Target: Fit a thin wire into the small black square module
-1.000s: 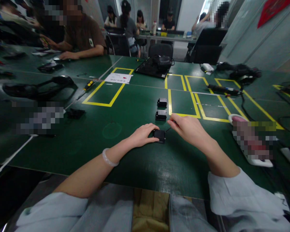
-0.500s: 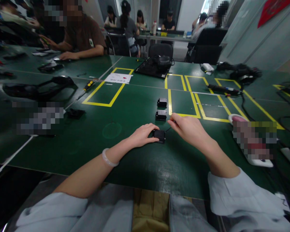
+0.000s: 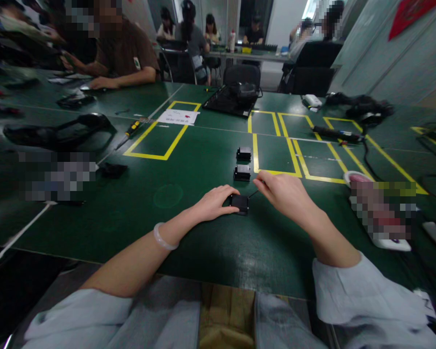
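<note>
The left hand (image 3: pixel 215 202) is laid flat on the counter (image 3: pixel 189 160), fingers curled against the left edge of a small black box (image 3: pixel 239 203), which is steadied near the counter's front edge. The right hand (image 3: pixel 284 191) is held at the box's 2 o'clock, thumb and forefinger pinched on a thin dark tool (image 3: pixel 256 188) whose tip is angled down toward the box. A pale bangle (image 3: pixel 163 237) is worn on the left wrist.

Two more black boxes (image 3: pixel 242 172) (image 3: pixel 243 154), matte and squarish, are aligned at 12 o'clock. The counter is covered in dark green matting, smooth with a dull sheen, marked with yellow tape rectangles (image 3: pixel 276 145). At 11 o'clock a white sheet (image 3: pixel 178 117) and a yellow-handled screwdriver (image 3: pixel 132 130) are seen; at 12 o'clock, farther off, a black tray (image 3: pixel 228 103) whose contents cannot be made out. Black cables (image 3: pixel 359 109) are heaped at 2 o'clock.

Seated people are shown at further counters beyond; grey walls enclose the room.
</note>
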Tool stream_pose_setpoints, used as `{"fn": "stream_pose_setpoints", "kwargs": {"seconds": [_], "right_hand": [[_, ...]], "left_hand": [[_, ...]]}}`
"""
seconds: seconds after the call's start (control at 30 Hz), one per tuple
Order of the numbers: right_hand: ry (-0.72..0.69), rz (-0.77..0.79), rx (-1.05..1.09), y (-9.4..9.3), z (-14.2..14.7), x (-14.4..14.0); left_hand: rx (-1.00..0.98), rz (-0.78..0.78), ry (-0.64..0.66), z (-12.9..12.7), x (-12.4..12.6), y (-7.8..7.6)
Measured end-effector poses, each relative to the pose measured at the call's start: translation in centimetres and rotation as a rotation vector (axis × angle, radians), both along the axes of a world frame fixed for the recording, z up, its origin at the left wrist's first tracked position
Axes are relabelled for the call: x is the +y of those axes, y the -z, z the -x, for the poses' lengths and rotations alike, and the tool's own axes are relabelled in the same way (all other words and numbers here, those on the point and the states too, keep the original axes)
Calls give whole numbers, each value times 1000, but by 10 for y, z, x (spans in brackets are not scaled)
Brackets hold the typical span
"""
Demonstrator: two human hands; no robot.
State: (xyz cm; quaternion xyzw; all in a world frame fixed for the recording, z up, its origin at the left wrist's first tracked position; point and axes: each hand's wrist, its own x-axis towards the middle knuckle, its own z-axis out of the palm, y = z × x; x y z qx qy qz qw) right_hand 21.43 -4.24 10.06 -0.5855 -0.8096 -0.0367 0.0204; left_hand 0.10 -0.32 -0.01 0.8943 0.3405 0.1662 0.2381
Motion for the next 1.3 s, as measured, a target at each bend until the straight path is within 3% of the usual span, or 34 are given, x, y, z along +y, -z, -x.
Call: {"fn": "stream_pose_setpoints", "kwargs": {"seconds": [0.27,0.5,0.8,1.07,1.3], "right_hand": [[-33,-12,116,0,0,-2],[15,18,34,0,-1,0],[-61,1,143,1,-2,-2],[0,9,-7,0,-1,0],[-72,1,118,2,-3,-1]], "left_hand": [[-9,6,2,1,0,-1],[-19,7,-3,1,0,1],[-2,-8,-2,1,-1,-2],[2,-3,-2,1,0,0],[-16,3,-3,1,0,-1]]}}
